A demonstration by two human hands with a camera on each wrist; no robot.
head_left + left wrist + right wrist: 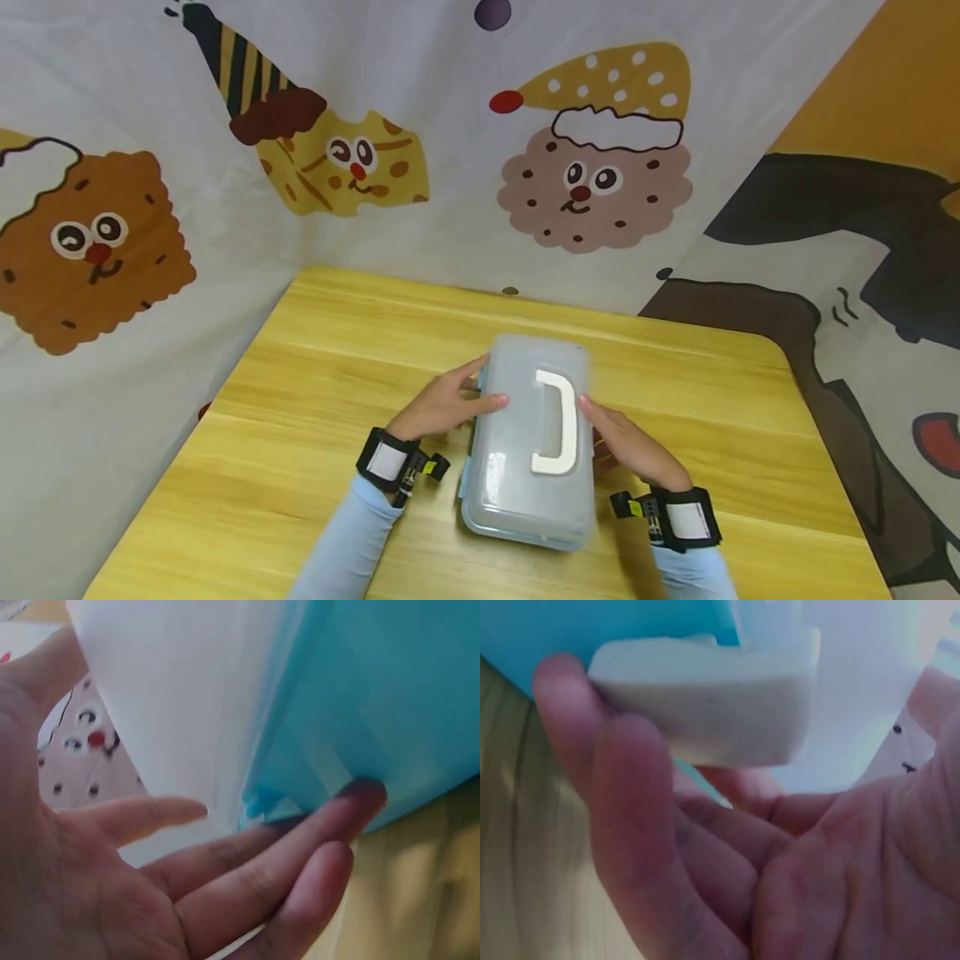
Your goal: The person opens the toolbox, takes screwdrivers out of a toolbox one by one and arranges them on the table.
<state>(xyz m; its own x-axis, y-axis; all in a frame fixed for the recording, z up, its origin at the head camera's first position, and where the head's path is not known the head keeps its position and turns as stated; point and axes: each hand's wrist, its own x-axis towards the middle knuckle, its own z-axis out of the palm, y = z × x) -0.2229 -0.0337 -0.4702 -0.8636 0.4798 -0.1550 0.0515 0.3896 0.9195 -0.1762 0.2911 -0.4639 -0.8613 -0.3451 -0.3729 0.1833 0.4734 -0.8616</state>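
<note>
A plastic storage box with a cloudy translucent lid stands lengthwise before me on the table. Its lower part is blue, and a white carry handle lies folded on the lid. My left hand holds the box's left side, thumb on the lid and fingers against the blue wall. From the other side my right hand grips it, thumb at the lid's edge beside the handle. In the right wrist view, the fingertips curl at a white latch on the box's side. The lid is down.
The wood-grain table runs out on both sides of the box. A printed cloth with cartoon biscuits and cheese hangs along the table's back and left edges and continues on the right. Each wrist wears a black strap with a small camera.
</note>
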